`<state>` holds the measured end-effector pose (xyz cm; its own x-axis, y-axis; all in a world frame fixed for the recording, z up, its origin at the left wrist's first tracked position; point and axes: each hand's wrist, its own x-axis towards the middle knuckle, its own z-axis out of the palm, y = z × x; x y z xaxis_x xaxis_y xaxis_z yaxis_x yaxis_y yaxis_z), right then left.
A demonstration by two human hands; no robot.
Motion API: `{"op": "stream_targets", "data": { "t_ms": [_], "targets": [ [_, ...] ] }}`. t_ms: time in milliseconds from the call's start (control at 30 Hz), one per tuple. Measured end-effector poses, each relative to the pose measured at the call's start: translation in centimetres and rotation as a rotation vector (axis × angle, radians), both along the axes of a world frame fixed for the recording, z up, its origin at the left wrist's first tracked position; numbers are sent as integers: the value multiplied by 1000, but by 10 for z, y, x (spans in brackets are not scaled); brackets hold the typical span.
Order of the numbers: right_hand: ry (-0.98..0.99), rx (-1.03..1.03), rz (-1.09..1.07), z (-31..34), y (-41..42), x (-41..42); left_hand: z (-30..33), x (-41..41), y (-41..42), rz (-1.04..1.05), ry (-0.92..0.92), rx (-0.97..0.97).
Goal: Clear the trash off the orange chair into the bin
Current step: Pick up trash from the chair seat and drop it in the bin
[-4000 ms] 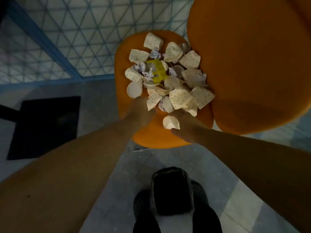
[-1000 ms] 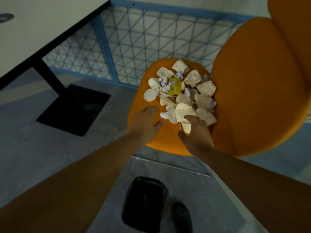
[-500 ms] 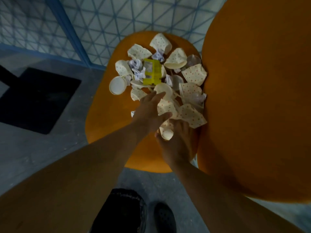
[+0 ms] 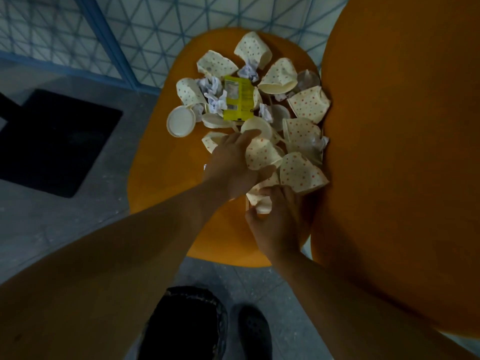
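Note:
The orange chair seat carries a heap of trash: several crushed cream paper cups with red dots, a yellow packet, crumpled white paper and a round white lid. My left hand lies over the near side of the heap, fingers spread around a dotted cup. My right hand sits at the heap's near edge, fingers curled on a crushed cup. No bin is in view.
The chair's tall orange backrest fills the right side. A blue mesh fence stands behind the seat. A black base plate lies on the grey floor at left. My dark shoes are below the seat.
The view has come closer to the seat. My left hand moved from the bare seat onto the heap; my right hand stayed at the near edge, curled on a crushed cup.

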<state>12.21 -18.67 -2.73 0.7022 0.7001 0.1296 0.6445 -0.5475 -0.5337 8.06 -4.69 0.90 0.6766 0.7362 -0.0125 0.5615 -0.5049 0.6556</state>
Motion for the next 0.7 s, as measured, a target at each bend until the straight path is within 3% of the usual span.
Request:
{"op": "stream_targets", "data": {
  "t_ms": [167, 267, 467, 700],
  "targets": [
    [96, 113, 20, 21, -1, -8, 27, -21, -7, 62, -171, -89],
    [115, 115, 35, 37, -5, -14, 49, -39, -15, 120, -232, -28],
    [99, 165, 166, 77, -29, -47, 81, -114, -35, 276, -218, 92],
    [119, 251, 400, 84, -70, -122, 73, -224, -94, 415, -137, 119]
  ]
}}
